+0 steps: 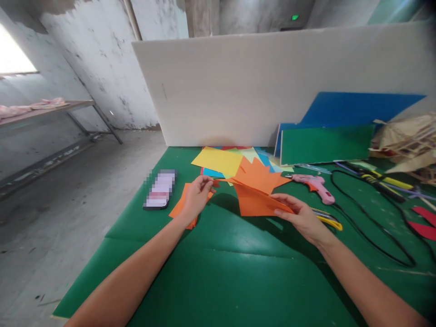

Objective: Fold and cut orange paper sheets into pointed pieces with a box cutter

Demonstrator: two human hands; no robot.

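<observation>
An orange paper cut-out [255, 202] with a jagged, leaf-like outline is held folded in mid-air above the green table [221, 286]. My right hand [301, 220] grips its lower right edge, thumb in front and fingers behind. At the thin left point of the paper, my left hand [198, 197] is closed in a pinch. Beneath that hand lie loose orange paper pieces [180, 206], partly covered by it. A yellow-handled cutter [329, 220] rests just past my right hand, partly hidden behind it.
Yellow sheets [216, 160] and other coloured paper lie behind the cut-out. A phone [161, 188] is at left. To the right are a pink glue gun [316, 184] with a black cord, pliers [383, 186] and red paper pieces [422, 229]. A white board [255, 86] stands at the back.
</observation>
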